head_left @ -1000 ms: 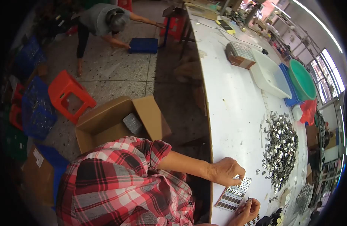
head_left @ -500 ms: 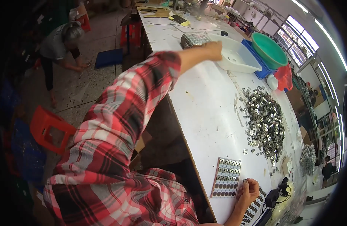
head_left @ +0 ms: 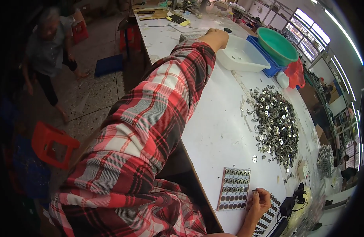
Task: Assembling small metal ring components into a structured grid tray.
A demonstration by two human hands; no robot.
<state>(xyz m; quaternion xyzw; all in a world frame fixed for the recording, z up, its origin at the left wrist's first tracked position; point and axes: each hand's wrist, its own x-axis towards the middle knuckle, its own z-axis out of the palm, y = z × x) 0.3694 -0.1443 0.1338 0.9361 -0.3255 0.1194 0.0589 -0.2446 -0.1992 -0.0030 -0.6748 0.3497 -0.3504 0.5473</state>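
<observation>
My left arm, in a red plaid sleeve, stretches to the far part of the white table. My left hand (head_left: 216, 38) is between a stack of gridded trays (head_left: 190, 37) and a white plastic bin (head_left: 245, 59); its fingertips are hidden. Close to the near edge, my right hand (head_left: 260, 201) pinches a small dark piece (head_left: 254, 191). Just left of it lies a gridded board (head_left: 234, 189) with shiny ring-shaped parts in its upper rows and dark round spots in its lower rows. Under my right wrist is another sheet with dark spots (head_left: 269, 217).
A large heap of small metal parts (head_left: 276, 126) covers the table's right side. Behind stand a blue crate (head_left: 271, 69), a green basin (head_left: 276, 45) and a red bag (head_left: 295, 73). Black adapters with cables (head_left: 288, 205) lie at right. Another person (head_left: 47, 51) and a red stool (head_left: 53, 146) are at left.
My left hand has shifted from over the white bin toward its far left corner. My right hand stays beside the board. The other person has risen from bending.
</observation>
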